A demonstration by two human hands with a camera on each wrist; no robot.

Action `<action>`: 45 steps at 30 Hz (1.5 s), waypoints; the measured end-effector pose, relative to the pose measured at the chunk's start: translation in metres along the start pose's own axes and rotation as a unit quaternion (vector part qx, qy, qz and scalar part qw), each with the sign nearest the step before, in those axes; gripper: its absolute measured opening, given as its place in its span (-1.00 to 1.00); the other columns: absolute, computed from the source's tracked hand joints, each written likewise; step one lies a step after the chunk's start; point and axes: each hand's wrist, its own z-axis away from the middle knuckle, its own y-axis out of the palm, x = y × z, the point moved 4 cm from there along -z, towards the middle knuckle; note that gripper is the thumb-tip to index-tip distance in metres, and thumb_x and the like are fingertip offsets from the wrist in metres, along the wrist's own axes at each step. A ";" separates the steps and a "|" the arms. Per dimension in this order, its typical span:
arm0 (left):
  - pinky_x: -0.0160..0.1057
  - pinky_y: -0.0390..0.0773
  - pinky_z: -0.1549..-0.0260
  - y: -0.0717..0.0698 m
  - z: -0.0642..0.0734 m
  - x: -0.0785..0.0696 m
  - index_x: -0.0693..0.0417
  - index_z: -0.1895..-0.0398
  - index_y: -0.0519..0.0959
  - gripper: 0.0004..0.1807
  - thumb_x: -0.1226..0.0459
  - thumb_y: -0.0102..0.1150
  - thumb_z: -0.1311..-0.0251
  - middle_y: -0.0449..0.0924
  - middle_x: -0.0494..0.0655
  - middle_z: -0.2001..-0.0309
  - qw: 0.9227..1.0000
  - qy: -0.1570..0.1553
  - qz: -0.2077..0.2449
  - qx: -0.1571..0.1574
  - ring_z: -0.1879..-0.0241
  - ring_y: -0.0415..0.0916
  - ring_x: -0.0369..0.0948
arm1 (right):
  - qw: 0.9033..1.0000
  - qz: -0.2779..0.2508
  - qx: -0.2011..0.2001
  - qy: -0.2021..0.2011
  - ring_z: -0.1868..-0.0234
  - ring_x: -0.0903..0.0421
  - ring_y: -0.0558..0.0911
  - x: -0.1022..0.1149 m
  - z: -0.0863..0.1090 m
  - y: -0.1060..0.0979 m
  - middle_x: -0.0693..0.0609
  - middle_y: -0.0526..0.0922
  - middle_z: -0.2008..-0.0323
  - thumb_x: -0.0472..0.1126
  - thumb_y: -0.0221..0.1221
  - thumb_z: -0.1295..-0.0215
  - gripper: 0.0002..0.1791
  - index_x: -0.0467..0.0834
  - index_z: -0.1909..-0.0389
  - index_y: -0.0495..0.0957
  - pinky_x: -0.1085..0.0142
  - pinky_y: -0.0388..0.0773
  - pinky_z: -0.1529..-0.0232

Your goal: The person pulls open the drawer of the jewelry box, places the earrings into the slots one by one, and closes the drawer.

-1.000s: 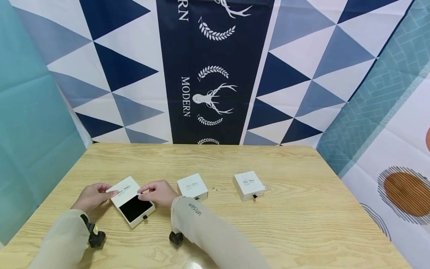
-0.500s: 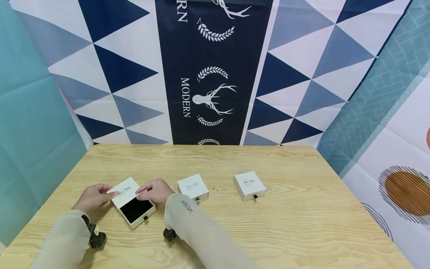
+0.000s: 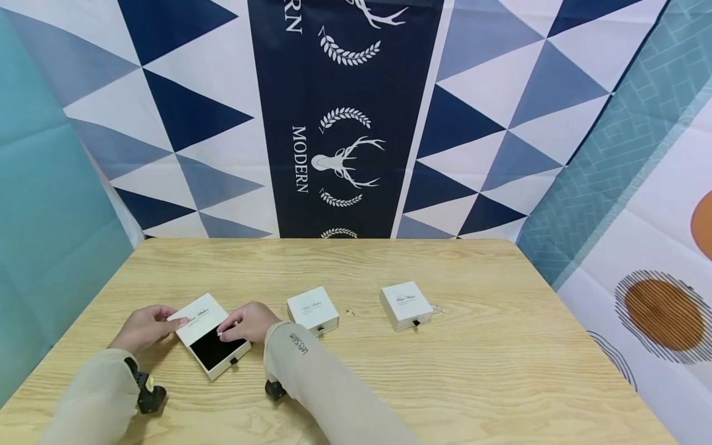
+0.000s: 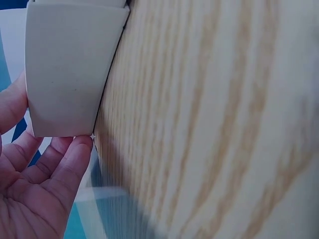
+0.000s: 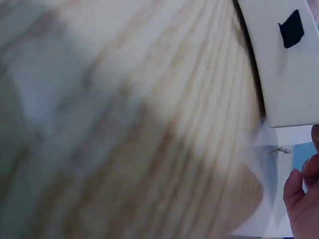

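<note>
At the left of the table a white drawer box [image 3: 200, 316] with "Best Wishes" lettering stands pulled partly open, its black-lined drawer [image 3: 214, 349] showing. My left hand [image 3: 144, 326] grips the box's far left end, thumb on top and fingers at the side, as the left wrist view shows from close by. Over the drawer my right hand [image 3: 250, 321] pinches a small shiny piece [image 3: 220, 334] between thumb and fingertips. Its kind is too small to tell. The right wrist view shows the drawer front [image 5: 289, 84] with its black tab [image 5: 291, 29].
Two more white boxes, a middle one [image 3: 313, 309] and a right one [image 3: 406, 305], stand shut on the wooden table [image 3: 445, 383]. Small shiny bits [image 3: 349, 312] lie beside the middle box, and others [image 3: 437, 309] beside the right one. A patterned cloth [image 3: 334, 123] hangs behind.
My right hand has moved slightly down and toward the drawer, bringing the small shiny piece from the lid's edge to above the black lining. My left hand keeps its hold on the box.
</note>
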 end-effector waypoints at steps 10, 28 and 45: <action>-0.15 0.36 0.28 0.000 0.000 0.000 0.52 0.03 0.42 -0.32 -0.01 0.27 -0.16 0.45 0.25 0.18 1.000 0.016 -0.010 -0.009 0.18 0.32 0.07 | 0.999 0.050 0.006 -0.008 0.55 0.38 0.32 0.000 0.000 0.001 0.34 0.55 0.57 -0.17 0.32 -0.12 -0.86 -0.02 0.28 0.76 0.58 0.26 0.44; -0.20 0.36 0.33 0.001 0.002 -0.002 0.52 0.04 0.43 -0.39 0.07 0.25 -0.19 0.45 0.22 0.20 1.000 0.016 -0.001 -0.019 0.20 0.32 0.03 | 0.997 0.070 0.005 -0.019 0.51 0.37 0.34 -0.005 0.001 -0.003 0.28 0.66 0.26 -0.20 0.28 -0.14 -0.83 -0.02 0.24 0.76 0.58 0.29 0.38; -0.21 0.35 0.36 0.000 0.003 -0.001 0.50 0.05 0.44 -0.42 0.08 0.26 -0.20 0.45 0.16 0.25 1.000 0.007 0.005 -0.025 0.22 0.33 0.02 | 0.994 0.104 0.010 -0.010 0.49 0.37 0.36 0.000 0.001 -0.002 0.31 0.64 0.24 -0.18 0.27 -0.13 -0.82 0.03 0.25 0.76 0.58 0.28 0.37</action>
